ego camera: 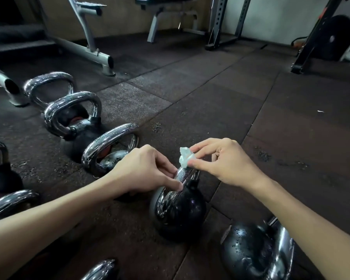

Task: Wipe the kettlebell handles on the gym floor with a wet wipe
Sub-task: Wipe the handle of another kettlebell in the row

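Note:
A black kettlebell [182,215] with a wet chrome handle [183,175] stands on the rubber floor in front of me. My left hand [148,170] grips the left side of that handle with thumb and fingers. My right hand [224,160] pinches a crumpled white wet wipe [185,158] between thumb and forefinger, and the wipe touches the top of the handle.
Several more kettlebells stand around: a row at the left [107,150] [73,116] [49,85], one at the lower right [257,251], others at the left edge [0,170]. Bench frames [85,51] and a rack [226,21] stand behind. Bare floor mats [271,118] lie to the right.

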A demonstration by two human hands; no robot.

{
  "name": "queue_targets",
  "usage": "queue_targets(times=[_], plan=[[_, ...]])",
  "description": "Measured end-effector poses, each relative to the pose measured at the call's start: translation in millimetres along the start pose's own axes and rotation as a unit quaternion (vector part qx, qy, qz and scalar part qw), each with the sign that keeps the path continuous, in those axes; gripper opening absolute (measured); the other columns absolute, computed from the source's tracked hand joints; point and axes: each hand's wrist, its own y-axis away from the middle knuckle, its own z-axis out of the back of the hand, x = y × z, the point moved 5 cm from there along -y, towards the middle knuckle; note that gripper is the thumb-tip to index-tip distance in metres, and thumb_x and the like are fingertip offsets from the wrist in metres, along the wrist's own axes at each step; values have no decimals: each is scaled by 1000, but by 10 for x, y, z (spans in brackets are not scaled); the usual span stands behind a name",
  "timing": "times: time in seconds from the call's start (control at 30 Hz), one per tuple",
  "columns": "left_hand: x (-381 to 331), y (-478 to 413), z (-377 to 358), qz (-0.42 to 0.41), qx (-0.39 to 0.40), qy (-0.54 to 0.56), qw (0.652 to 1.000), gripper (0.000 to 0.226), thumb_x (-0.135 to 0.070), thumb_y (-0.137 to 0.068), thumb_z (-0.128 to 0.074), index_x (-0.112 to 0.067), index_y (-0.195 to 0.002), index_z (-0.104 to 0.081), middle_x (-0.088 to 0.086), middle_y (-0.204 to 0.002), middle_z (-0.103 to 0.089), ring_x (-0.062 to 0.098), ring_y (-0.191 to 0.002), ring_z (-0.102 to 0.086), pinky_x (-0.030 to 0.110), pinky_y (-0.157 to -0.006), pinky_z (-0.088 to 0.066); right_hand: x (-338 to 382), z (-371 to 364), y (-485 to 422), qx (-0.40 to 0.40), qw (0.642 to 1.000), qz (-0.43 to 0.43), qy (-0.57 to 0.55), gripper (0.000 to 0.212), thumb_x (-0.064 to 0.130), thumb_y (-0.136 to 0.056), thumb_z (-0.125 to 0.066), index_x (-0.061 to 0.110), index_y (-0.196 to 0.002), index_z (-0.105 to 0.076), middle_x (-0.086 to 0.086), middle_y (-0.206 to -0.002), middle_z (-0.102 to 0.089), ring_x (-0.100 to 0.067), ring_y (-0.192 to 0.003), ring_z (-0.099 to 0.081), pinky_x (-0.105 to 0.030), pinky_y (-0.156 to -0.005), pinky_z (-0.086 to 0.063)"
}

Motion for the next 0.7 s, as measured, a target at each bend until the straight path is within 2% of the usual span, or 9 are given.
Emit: queue_targets(times=[0.07, 0.13, 0.2, 0.3, 0.37, 0.5, 0.6, 0.7], plan=[[-12, -3, 2, 2, 1, 7, 1000, 33, -54, -59, -95, -37, -85, -82, -27, -76, -75, -15, -79, -69, 28, -91, -58, -14, -23, -6, -11, 1000, -14, -12, 13, 24, -78, -88, 32, -73, -78, 24, -96, -75, 6, -44, -52, -7, -47, -34], [-33, -7, 8, 6, 1, 4, 1000, 35, -54, -57, -96, -36, -84, -82, -25, -76, -76, -11, -81, -71, 31, -93, -58, 45, -38, 8, -5, 1000, 1, -10, 14, 20, -78, -88, 26, -86, -78, 29, -81, -71, 12, -51, -56, -6, -51, -36], [-68, -25, 24, 6, -2, -11, 1000, 35, -56, -55, -96, -38, -82, -82, -23, -75, -76, -5, -83, -73, 34, -93, -58, 71, -36, 10, 7, 1000, 7, 1, 22, 19, -80, -87, 23, -100, -78, 26, -80, -72, 20, -56, -55, -4, -57, -38], [-103, -48, 42, 7, -16, -50, 999, 34, -60, -52, -94, -45, -79, -80, -22, -74, -76, 0, -83, -73, 34, -89, -60, -25, 6, -70, 26, 999, -35, -14, 31, 23, -84, -85, 32, -112, -76, 31, -57, -60, 14, -48, -51, -8, -54, -36], [-122, -57, 33, 5, -32, -68, 997, 33, -63, -52, -93, -46, -77, -79, -23, -73, -75, 0, -83, -72, 33, -87, -60, -64, 19, -114, 33, 998, -39, -21, 39, 23, -83, -85, 34, -119, -75, 27, -66, -64, 15, -50, -51, -9, -56, -34], [-90, -47, -9, 8, -70, -74, 995, 32, -67, -53, -89, -43, -70, -76, -21, -72, -74, 0, -78, -69, 30, -79, -60, 67, -103, -41, 50, 998, 23, 27, 33, 21, -84, -84, 28, -115, -79, 8, -98, -73, 20, -65, -53, -4, -64, -38], [-50, -19, -53, -5, -62, -58, 996, 27, -64, -59, -87, -44, -74, -77, -22, -65, -69, 0, -68, -63, 28, -73, -57, 29, -92, -72, 24, 998, 28, 50, 29, 25, -82, -84, 28, -111, -81, 7, -99, -74, 20, -66, -52, -4, -65, -37], [-8, 31, -74, -8, -52, -32, 998, 25, -62, -64, -86, -49, -84, -79, -28, -68, -70, -4, -76, -67, 32, -83, -60, -219, 10, -139, -27, 999, -37, 14, 27, 28, -83, -82, 32, -110, -81, 11, -102, -74, 15, -63, -55, -6, -63, -36]])
